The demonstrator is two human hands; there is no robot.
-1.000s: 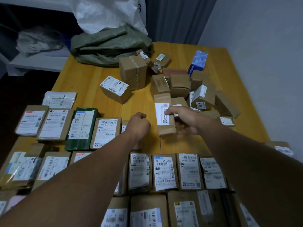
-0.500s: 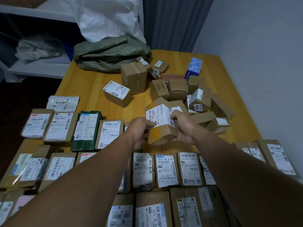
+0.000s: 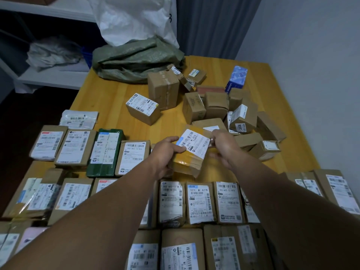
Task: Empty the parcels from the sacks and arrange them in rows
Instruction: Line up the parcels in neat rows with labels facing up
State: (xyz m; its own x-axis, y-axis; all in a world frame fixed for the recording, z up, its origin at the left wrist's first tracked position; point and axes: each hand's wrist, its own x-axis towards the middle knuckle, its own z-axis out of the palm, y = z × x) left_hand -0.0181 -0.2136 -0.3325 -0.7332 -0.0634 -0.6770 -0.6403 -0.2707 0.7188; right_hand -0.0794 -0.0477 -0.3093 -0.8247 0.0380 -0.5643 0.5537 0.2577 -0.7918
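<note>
Lifted out of the loose pile a second ago, the parcel (image 3: 191, 151) is now held tilted, label up, above the desk (image 3: 109, 98), just beyond the near rows (image 3: 200, 201). At its left end the left hand (image 3: 165, 154) pinches it, thumb on the label and the rest underneath. On the right hand (image 3: 224, 147) the fingers (image 3: 215, 134) curl round the parcel's right end. Far right sit the loose boxes (image 3: 214, 102), and a green sack (image 3: 136, 61) lies slumped at the far edge.
</note>
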